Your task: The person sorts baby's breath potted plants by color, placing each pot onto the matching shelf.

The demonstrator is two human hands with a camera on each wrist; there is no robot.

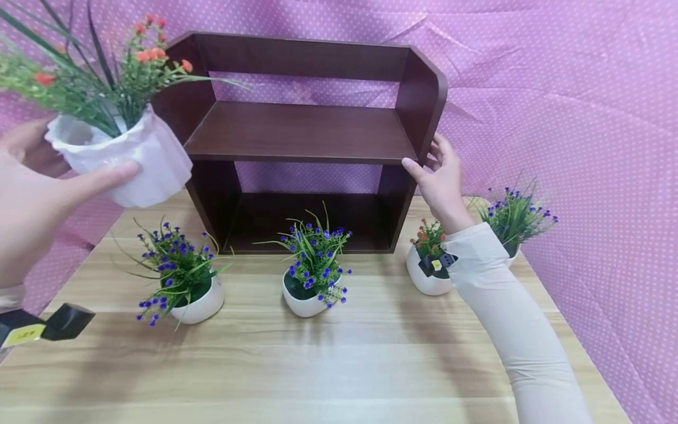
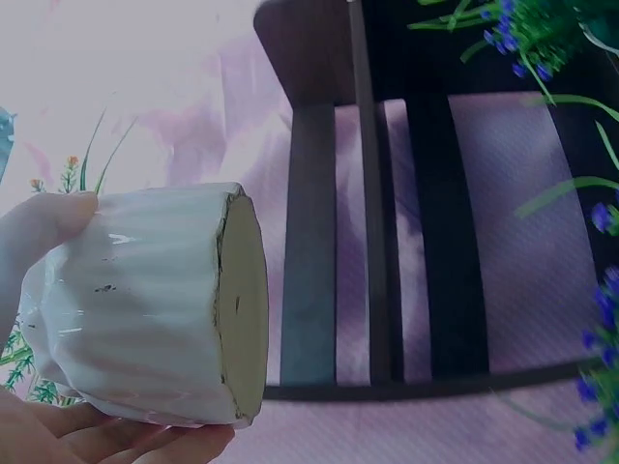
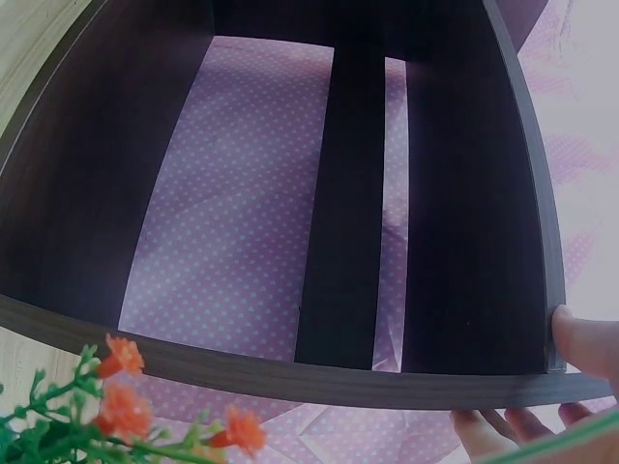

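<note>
At the upper left of the head view, my left hand (image 1: pixel 47 188) grips a white ceramic pot (image 1: pixel 143 162) holding grass and orange flowers (image 1: pixel 150 54). The pot is lifted and tilted; its flat underside shows in the left wrist view, with the thumb on one side and fingers on the other. A dark brown two-tier shelf (image 1: pixel 302 132) stands at the back of the table. My right hand (image 1: pixel 442 182) holds the shelf's right side panel at the middle board, thumb on the board's front edge and fingers around the panel's outer face.
Blue-flowered pots stand on the wooden table (image 1: pixel 339 377) at left (image 1: pixel 198 303), at centre (image 1: pixel 307 300) and at far right (image 1: pixel 511 224). An orange-flowered pot (image 1: pixel 426 277) sits under my right wrist. Behind hangs a pink dotted cloth (image 1: pixel 556 118).
</note>
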